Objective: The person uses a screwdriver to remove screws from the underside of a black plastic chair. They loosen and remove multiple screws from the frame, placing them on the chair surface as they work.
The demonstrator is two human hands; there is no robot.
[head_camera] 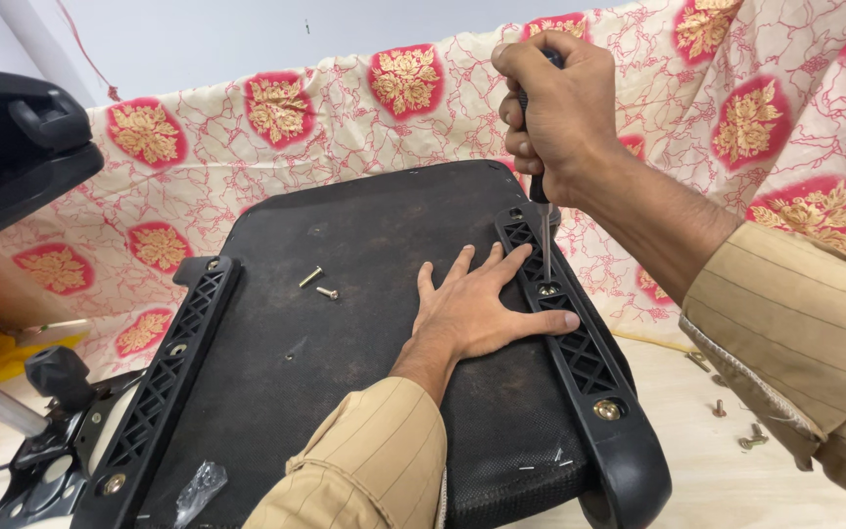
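Tan pinstriped sleeves fill the lower centre and right edge of the frame. An upturned black chair seat (345,323) is seen at centre, its long axis running from the bottom of the frame toward the upper middle. Two black latticed armrest brackets are fastened along its sides, the left bracket (164,382) and the right bracket (580,343), both running the same way as the seat.

The left hand (477,304) is laid flat and open on the seat, fingers spread toward the upper right, thumb touching the right bracket. The right hand (555,108) is clenched around the dark handle of a screwdriver (545,245), which is held upright, handle up, its thin shaft pointing straight down onto a bolt (547,290) in the right bracket.

Two loose screws (317,284) are seen on the seat, left of the flat hand. Three more screws (741,426) lie at lower right. A crumpled clear plastic bag (198,490) rests at lower left. A cream cloth with red and gold medallions (276,127) is draped behind.
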